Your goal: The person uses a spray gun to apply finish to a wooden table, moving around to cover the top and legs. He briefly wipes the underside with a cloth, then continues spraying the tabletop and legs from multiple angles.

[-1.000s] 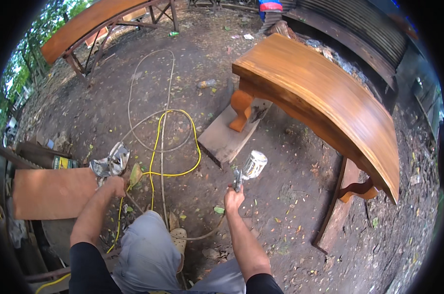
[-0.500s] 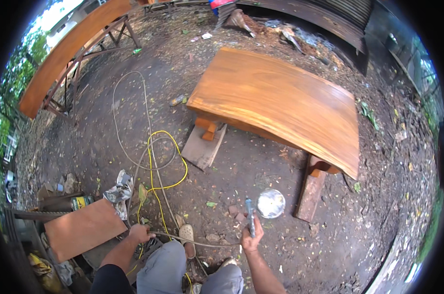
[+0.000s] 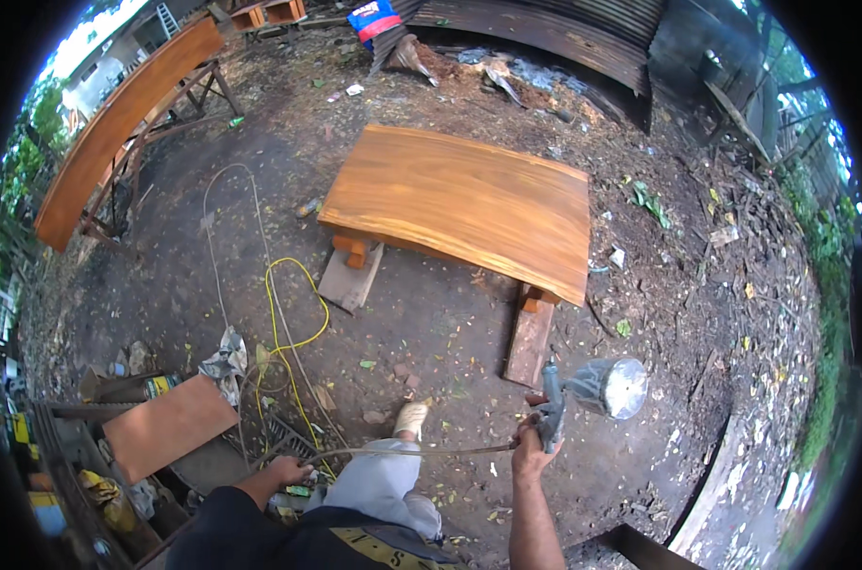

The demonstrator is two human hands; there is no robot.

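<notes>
My right hand [image 3: 534, 454] was wrapped around the spray gun [image 3: 553, 410], on the near side of the table [image 3: 464, 209], toward its right end. My left hand [image 3: 285, 473] was closed on the hose [image 3: 450, 452], nearer me than the table's left end. A yellow cord [image 3: 327, 313] lay left of the table's near side.

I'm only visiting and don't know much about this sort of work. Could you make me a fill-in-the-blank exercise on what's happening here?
1. The right hand holds a ______ fitted with a round cup.
2. The left hand grips a flexible ______ that runs across to the right hand.
3. The looped cord is bright ______.
4. In the picture, the flat reddish-brown board lies to the ______ of the wooden table.

Missing words: spray gun; hose; yellow; left.
</notes>
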